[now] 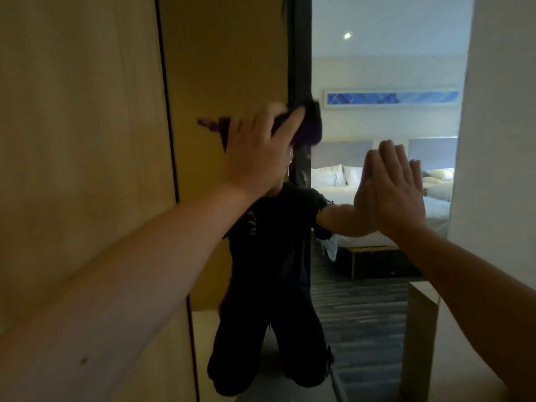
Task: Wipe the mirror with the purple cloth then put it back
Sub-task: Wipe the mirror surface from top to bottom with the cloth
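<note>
A tall mirror (374, 311) fills the middle of the head view, between a wooden wall panel and a white wall. It reflects a kneeling person in black and a bedroom. My left hand (255, 153) presses the dark purple cloth (309, 126) flat against the glass at about head height. A corner of the cloth sticks out to the left of my fingers. My right hand (398, 192) lies flat on the mirror further right, fingers together and pointing up, holding nothing. Its reflection meets it palm to palm.
The wooden wall panel (81, 126) runs along the mirror's left edge, and the white wall (499, 111) stands at its right. A low wooden ledge (420, 329) sits at the lower right of the mirror. Beds and carpet appear only as reflections.
</note>
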`<state>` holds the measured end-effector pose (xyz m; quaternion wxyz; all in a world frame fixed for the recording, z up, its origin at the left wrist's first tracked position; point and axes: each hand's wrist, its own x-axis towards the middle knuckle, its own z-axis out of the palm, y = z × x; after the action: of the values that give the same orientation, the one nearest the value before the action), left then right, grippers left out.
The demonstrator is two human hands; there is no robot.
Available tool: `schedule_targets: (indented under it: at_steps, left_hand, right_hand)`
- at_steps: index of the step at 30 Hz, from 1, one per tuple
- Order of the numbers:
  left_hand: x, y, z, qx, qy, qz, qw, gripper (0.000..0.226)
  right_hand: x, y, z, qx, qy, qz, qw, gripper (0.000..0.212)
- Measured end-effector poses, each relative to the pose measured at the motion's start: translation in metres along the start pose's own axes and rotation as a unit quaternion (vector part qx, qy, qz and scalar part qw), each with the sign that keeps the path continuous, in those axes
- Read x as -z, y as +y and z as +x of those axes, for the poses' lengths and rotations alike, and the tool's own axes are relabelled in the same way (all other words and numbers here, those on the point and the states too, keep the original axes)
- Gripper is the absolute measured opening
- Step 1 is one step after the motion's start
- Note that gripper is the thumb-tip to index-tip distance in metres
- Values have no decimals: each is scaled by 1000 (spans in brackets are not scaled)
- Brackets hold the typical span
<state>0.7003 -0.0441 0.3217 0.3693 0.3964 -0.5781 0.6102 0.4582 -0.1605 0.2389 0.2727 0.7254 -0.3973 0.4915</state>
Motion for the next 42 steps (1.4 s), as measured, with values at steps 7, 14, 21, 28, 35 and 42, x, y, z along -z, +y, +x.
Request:
schedule_targets:
  at_steps: [7,14,21,28,35,42]
  left_hand:
    - [-42,37,17,-38,-71,22,996,45]
    - [-30,124,-196,-125,-132,-40,983,45]
    - [-18,138,-237,-119,-166,-79,976,43]
    - [-12,140,-231,-105,-196,-81,972,43]
    - [-10,138,-116,31,-97,-99,990,43]
    - [-40,108,107,11,-39,40,998,45]
  right_hand:
    - [-21,9,-3,28,95,26,995,57]
    - [-20,5,-3,26,103,25,994,56]
    - [-28,5,-4,18,122,15,992,56]
    - [-13,15,-8,32,18,28,999,55]
    - [24,74,-42,5,-25,10,1000,59]
    - [6,100,-42,44,-102,-28,993,72]
